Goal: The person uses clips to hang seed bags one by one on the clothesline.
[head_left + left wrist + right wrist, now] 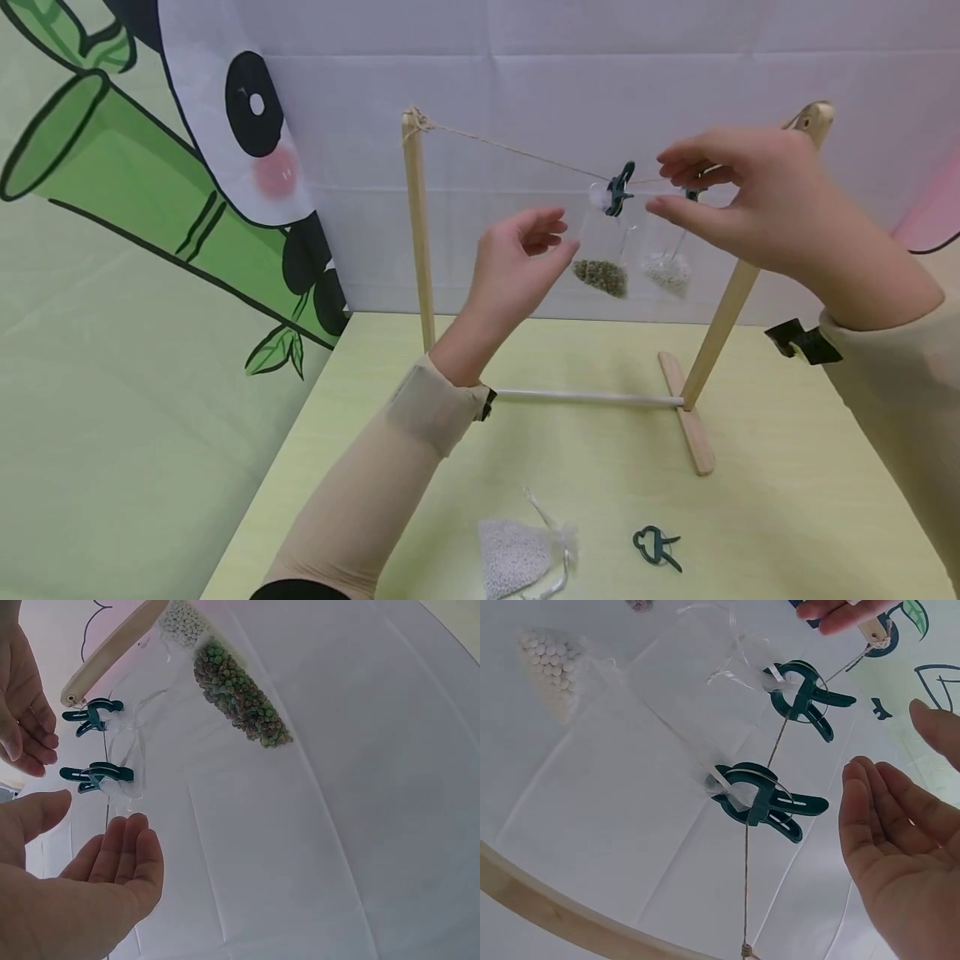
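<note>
Right hand (900, 847) hangs open beside clip (769, 802); head view hides clip.

The setting is a staged indoor workstation, not a lived-in room. Indicators: a pale yellow-green table (787, 500) pushed against a creased white fabric backdrop (525, 83); a printed cloth with a cartoon panda and bamboo (150, 192) hung at the left; a small wooden frame (417, 225) standing on the table with a string (517, 152) stretched between its posts. Small mesh bags (600, 267) hang from the string by green clips (619, 188). No household or workshop furniture appears.
</note>
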`<state>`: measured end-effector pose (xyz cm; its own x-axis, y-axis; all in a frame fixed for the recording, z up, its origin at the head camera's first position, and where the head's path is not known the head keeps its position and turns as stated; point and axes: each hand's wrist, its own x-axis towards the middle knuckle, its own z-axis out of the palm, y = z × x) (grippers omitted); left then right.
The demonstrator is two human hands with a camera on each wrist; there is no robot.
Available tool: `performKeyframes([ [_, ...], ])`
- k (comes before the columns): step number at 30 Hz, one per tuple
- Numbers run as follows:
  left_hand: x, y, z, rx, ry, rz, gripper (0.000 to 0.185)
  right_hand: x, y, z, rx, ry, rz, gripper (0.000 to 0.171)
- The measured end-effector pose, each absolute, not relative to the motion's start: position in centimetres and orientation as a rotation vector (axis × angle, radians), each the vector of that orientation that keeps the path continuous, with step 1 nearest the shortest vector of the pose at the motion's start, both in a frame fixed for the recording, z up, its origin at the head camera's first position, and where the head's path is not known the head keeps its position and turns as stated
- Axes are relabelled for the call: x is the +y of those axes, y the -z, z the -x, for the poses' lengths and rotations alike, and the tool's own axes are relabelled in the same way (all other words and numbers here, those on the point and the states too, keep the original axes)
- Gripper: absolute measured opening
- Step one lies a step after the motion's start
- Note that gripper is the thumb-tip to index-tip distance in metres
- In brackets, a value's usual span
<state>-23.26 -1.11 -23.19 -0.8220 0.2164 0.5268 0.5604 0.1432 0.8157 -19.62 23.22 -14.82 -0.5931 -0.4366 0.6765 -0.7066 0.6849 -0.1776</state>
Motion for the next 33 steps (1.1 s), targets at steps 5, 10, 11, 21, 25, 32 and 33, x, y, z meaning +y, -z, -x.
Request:
performKeyframes([
  [5,-1.6,23.5,22.6,-2.129,1.729,0.765,0.036,23.5,15.5,18.5,-2.255,-0.678,-0.866,0.04],
  [10,-1.9,23.9,22.5,-2.146,1.69,0.785,0.037,23.8,16.5,17.7,-2.264,-0.677,-0.829,0.041],
  [11,-2.0,23.9,22.5,-2.144,1.691,0.786,0.037,23.8,16.7,17.6,-2.265,-0.676,-0.82,0.041],
  [21,-3.0,24.9,21.6,-2.085,1.781,0.762,0.036,24.3,18.9,17.2,-2.251,-0.747,-0.828,0.038],
  [25,-3.7,25.7,21.3,-2.055,1.827,0.749,0.035,24.9,19.9,17.4,-2.236,-0.806,-0.835,0.042],
  [32,-4.3,27.1,20.7,-2.047,1.872,0.74,0.035,25.4,21.5,16.9,-2.236,-0.864,-0.845,0.048],
  [33,-4.3,27.2,20.6,-2.044,1.873,0.739,0.035,25.4,21.6,16.8,-2.242,-0.858,-0.838,0.049],
])
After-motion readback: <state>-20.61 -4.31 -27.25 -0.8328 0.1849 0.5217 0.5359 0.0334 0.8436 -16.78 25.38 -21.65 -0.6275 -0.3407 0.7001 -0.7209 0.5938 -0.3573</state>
